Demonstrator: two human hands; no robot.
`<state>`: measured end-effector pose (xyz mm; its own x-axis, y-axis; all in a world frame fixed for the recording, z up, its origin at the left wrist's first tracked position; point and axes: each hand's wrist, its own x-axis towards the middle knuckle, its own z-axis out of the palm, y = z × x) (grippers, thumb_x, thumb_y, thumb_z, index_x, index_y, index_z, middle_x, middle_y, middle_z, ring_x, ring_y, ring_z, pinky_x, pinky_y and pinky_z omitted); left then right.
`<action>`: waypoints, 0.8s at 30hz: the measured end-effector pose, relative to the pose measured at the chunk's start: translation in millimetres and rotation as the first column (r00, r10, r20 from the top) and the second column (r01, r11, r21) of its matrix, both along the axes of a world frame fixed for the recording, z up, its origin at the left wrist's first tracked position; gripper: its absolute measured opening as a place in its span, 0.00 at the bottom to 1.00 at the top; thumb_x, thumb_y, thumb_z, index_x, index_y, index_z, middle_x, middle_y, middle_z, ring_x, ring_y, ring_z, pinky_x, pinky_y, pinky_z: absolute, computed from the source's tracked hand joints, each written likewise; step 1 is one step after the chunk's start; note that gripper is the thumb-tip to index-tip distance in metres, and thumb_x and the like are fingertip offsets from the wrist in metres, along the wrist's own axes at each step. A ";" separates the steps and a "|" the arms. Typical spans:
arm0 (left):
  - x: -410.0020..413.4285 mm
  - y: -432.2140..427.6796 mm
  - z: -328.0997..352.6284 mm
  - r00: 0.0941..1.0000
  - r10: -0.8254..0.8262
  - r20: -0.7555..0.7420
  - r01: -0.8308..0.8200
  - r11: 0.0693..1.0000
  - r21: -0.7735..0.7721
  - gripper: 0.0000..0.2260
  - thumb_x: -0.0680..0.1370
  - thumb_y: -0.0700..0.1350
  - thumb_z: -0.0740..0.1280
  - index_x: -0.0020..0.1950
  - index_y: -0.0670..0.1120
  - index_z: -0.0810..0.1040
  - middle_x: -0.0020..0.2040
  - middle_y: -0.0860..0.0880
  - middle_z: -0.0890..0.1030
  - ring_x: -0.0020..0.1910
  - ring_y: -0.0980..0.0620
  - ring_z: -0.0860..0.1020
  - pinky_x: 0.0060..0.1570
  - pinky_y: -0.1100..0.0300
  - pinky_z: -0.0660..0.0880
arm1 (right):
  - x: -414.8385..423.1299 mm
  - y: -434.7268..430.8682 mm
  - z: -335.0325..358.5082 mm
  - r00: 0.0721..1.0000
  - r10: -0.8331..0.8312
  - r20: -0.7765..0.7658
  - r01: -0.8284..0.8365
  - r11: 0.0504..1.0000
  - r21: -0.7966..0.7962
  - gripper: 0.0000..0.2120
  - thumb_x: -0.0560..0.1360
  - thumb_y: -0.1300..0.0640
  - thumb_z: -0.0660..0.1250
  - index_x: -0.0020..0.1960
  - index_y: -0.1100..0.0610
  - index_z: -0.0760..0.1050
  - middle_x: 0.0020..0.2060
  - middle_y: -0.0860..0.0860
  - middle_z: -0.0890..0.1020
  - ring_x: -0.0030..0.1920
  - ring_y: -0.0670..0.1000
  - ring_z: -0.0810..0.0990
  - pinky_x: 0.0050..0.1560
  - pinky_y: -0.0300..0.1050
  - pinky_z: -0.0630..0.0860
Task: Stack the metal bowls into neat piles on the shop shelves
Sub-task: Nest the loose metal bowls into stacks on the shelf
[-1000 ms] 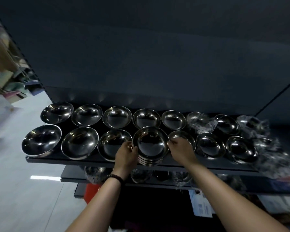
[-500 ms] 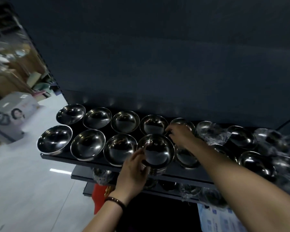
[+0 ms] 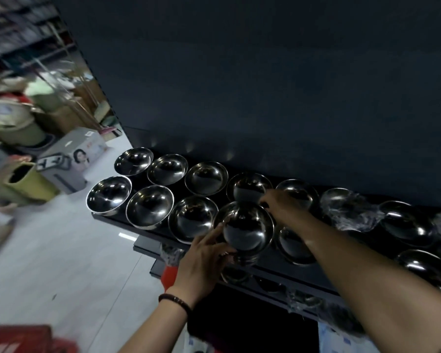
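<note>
Shiny metal bowls stand in two rows on a dark shelf [image 3: 285, 272]. At the front row's middle is a stack of bowls [image 3: 247, 231], taller than its neighbours. My left hand [image 3: 204, 256] grips the stack's left side, index finger up along the rim. Reaching over the front row, my right hand [image 3: 284, 207] has its fingertips closed on the right rim of a back-row bowl [image 3: 246, 188]. Single bowls [image 3: 149, 206] fill the shelf's left part. My right forearm hides part of a front-row bowl [image 3: 292, 244].
Plastic-wrapped bowls [image 3: 349, 210] crowd the shelf's right end, and more wrapped bowls [image 3: 236, 275] sit on the lower shelf. A dark back panel rises behind. On the floor at left are a box [image 3: 71, 159], a yellow-green bin [image 3: 28, 184] and a red crate [image 3: 18, 338].
My right hand left the stack's right side and reached back to a back-row bowl's rim. My left hand stays on the stack. My view swung left.
</note>
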<state>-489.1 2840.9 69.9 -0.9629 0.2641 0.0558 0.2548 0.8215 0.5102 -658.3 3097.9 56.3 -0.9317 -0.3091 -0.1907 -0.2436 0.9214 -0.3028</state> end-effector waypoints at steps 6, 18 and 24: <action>-0.4 -1.0 -3.9 1.000 -0.001 0.006 0.001 1.000 0.003 0.12 0.81 0.54 0.70 0.64 0.67 0.81 0.84 0.60 0.63 0.79 0.48 0.65 0.68 0.53 0.75 | 1.4 1.7 26.1 0.973 -0.214 -0.082 0.179 0.932 -0.316 0.04 0.78 0.58 0.74 0.50 0.52 0.85 0.49 0.49 0.85 0.49 0.49 0.82 0.50 0.42 0.72; -26.8 -18.4 -5.7 0.996 0.080 0.026 -0.080 0.807 0.585 0.10 0.84 0.53 0.67 0.62 0.54 0.84 0.67 0.53 0.80 0.66 0.60 0.78 0.66 0.56 0.77 | 117.3 -22.8 108.6 0.862 -0.387 -0.328 0.202 0.855 -0.479 0.06 0.79 0.62 0.71 0.50 0.52 0.82 0.47 0.44 0.81 0.48 0.42 0.76 0.55 0.29 0.66; -69.2 -30.7 7.5 0.961 -0.042 0.272 -0.190 0.613 0.767 0.19 0.84 0.61 0.62 0.74 0.59 0.76 0.63 0.53 0.84 0.63 0.46 0.82 0.67 0.36 0.78 | 181.2 -63.3 77.5 0.814 -0.507 -0.283 0.333 0.807 -0.488 0.08 0.79 0.63 0.70 0.49 0.51 0.82 0.45 0.39 0.79 0.49 0.40 0.77 0.52 0.31 0.70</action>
